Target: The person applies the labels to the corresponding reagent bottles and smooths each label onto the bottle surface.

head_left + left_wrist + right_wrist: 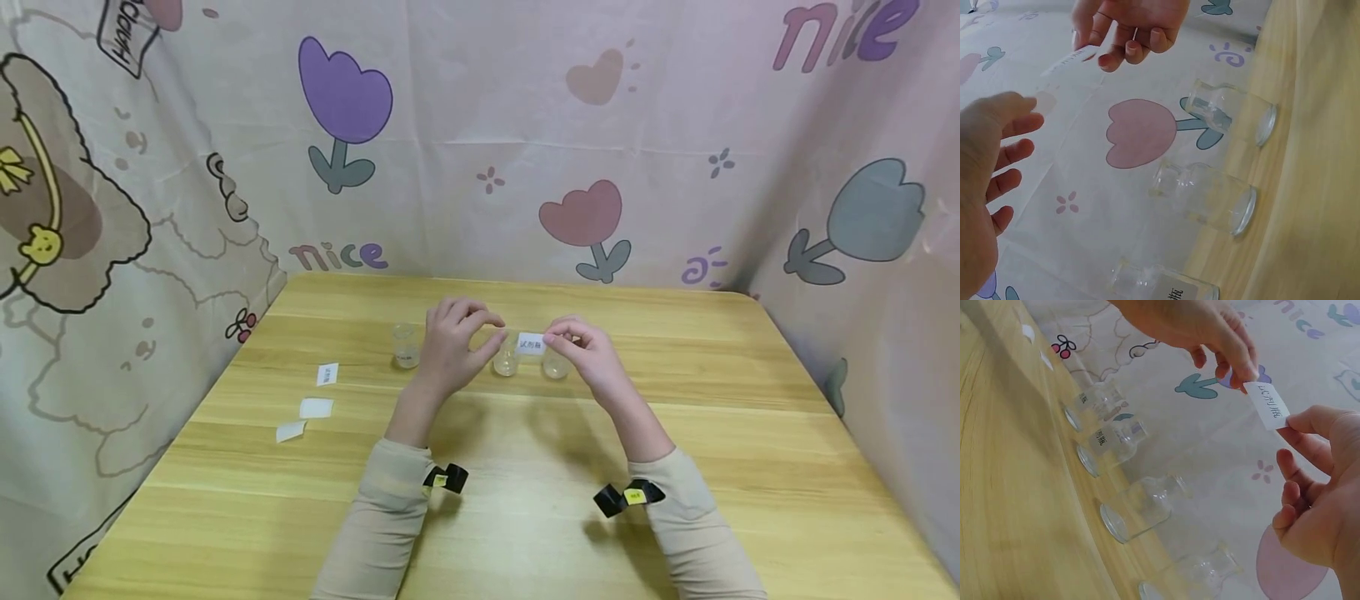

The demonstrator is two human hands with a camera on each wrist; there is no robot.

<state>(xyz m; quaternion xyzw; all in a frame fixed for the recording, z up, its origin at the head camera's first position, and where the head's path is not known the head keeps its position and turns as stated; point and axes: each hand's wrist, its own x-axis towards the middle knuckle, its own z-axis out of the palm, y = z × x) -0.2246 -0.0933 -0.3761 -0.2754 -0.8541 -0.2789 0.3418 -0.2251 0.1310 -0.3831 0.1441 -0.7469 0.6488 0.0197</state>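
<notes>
My right hand (591, 354) pinches a small white paper label (531, 343) with dark printed characters between thumb and index finger, above the bottles. My left hand (452, 346) is raised beside the label's other end, thumb and fingers loosely bent with a gap between them. In the left wrist view the left fingertips stand a little apart from the label. Several small clear glass bottles (1144, 509) stand upright in a row behind the hands. Two bottles at the left end, one of them this bottle (405, 346), carry printed labels; another is hidden behind my left hand in the head view.
On the wooden table (525, 517), at the left, lie a printed label (327, 374), a blank white paper piece (316, 408) and another paper piece (290, 431). A patterned curtain (465, 100) hangs behind the table and along both sides.
</notes>
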